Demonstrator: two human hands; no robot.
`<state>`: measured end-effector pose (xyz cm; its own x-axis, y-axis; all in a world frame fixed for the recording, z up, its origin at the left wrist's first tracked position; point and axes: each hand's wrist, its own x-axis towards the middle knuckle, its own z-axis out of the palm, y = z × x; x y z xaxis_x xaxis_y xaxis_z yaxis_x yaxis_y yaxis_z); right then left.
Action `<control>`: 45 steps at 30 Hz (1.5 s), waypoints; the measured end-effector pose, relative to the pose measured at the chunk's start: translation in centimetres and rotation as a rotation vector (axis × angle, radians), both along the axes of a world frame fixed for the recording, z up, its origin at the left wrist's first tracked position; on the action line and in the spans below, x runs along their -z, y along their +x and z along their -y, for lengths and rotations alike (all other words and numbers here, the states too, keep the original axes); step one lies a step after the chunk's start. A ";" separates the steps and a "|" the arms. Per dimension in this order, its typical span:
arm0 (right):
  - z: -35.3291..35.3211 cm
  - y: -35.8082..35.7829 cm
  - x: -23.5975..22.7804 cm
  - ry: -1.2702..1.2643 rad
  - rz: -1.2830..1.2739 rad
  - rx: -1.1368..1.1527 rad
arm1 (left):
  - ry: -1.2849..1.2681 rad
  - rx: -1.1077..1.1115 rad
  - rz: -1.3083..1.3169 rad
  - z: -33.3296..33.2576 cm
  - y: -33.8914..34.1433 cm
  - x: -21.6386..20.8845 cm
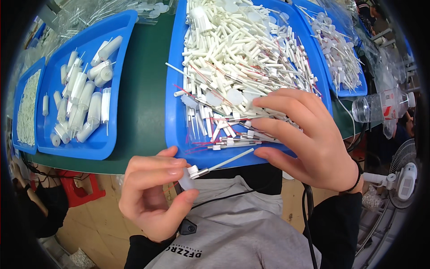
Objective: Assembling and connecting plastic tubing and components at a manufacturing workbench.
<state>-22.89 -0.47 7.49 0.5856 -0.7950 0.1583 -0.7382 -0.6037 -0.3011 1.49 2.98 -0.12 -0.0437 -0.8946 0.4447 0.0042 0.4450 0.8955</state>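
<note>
My left hand is closed on a slim rod part below the big tray's front edge. That part has a pale thin rod, a metal sleeve and a white end piece, beside a translucent disc between my fingers and thumb. Over the near right of the large blue tray is my right hand, palm down. Its fingers and thumb stand apart, the fingertips near rod parts with red wires. I cannot tell whether the fingertips touch them. White tubes and discs fill the tray.
Left, a blue tray holds white cylinders with thin pins; another tray holds small white pieces. A blue tray of discs and rods lies at the right, near a plastic bottle. A fan stands at right; a black cable hangs nearby.
</note>
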 end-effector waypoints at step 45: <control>-0.2 0.1 1.7 0.011 0.553 -0.027 | 0.001 -0.030 0.073 -0.2 -0.4 -0.2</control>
